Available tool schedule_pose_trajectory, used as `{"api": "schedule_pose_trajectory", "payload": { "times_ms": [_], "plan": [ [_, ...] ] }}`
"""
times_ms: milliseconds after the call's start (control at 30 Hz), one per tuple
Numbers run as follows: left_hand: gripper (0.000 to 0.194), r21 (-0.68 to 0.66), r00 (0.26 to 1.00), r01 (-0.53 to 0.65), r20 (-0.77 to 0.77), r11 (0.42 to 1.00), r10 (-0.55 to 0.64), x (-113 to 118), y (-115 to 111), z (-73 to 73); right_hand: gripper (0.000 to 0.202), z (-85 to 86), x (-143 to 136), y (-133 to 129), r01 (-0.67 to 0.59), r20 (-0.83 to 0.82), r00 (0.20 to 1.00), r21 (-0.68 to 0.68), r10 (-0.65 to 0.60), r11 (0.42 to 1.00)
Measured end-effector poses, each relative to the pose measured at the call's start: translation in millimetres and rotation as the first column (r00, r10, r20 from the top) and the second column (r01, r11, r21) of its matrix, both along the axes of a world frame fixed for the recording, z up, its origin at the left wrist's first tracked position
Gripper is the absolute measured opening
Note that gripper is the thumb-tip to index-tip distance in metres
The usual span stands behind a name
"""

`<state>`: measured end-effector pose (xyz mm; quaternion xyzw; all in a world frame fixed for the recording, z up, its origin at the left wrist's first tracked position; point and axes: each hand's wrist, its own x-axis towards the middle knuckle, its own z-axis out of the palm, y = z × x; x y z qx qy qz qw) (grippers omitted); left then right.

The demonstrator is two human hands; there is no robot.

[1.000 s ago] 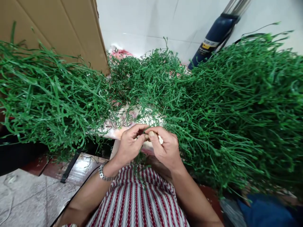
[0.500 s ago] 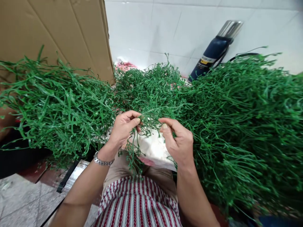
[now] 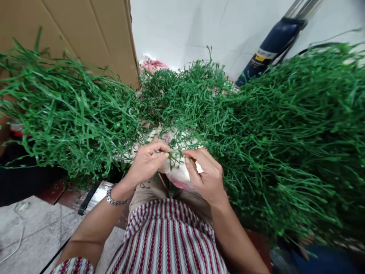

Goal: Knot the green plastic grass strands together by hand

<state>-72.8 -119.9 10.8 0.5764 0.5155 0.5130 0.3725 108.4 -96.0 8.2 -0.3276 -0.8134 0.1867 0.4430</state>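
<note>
**Green stem [image 3: 175, 151] pinched from both sides above a crowded worktop [image 3: 182, 176]**

Worktop surface pale with pinkish patches, showing mainly at the near edge and just below the hands. Thin green stems lie tangled over most of it: left heap [image 3: 76, 114], middle heap [image 3: 185, 89], and a larger right heap [image 3: 285, 144], all running together.

Behind: white tiled wall [image 3: 182, 34]. Corrugated cardboard [image 3: 94, 26] stands at the far left, behind the left heap. Dark blue flask [image 3: 270, 45] with a metallic top, tilted, behind the meeting of middle and right heaps. Grey tiled floor [image 3: 37, 236], lower left, a pale cord lying on it.

Both forearms reach forward from the body, hands near each other at mid-front, over the worktop's near edge. Left hand [image 3: 149, 160]: fingers closed on the stem, thumb against index; metal-link band [image 3: 114, 198] at the wrist. Right hand [image 3: 207, 173]: thumb and index pinched at the stem's other side, knuckles bent. Stem runs roughly level across the small gap between them.
</note>
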Motion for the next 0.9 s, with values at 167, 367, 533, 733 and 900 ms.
{"api": "schedule_pose_trajectory", "payload": {
  "times_ms": [167, 367, 533, 733, 900],
  "plan": [
    [0.006, -0.178, 0.977, 0.156, 0.173, 0.972, -0.125, 16, -28, -14.1, 0.016, -16.3, 8, -18, -0.010, 0.032, 0.999, -0.092, 0.013, 0.996],
    [0.008, -0.259, 0.949, 0.158, 0.307, 0.953, -0.074, 26, -40, -29.5, 0.019, -20.1, 17, -32, -0.071, 0.085, 0.993, -0.169, 0.086, 0.983],
    [0.011, -0.351, 0.915, 0.147, 0.404, 0.925, 0.008, 33, -46, -40.4, 0.014, -23.9, 15, -37, -0.068, 0.055, 0.995, -0.198, 0.080, 0.978],
    [0.013, -0.296, 0.926, 0.045, 0.372, 0.954, 0.072, 36, -50, -44.0, 0.019, -28.7, 16, -37, -0.167, 0.014, 0.983, -0.316, 0.181, 0.934],
    [0.012, -0.219, 0.976, 0.028, 0.216, 0.975, 0.020, 37, -52, -40.0, 0.013, -31.5, 16, -37, -0.121, 0.074, 0.987, -0.268, 0.146, 0.956]
  ]
}}
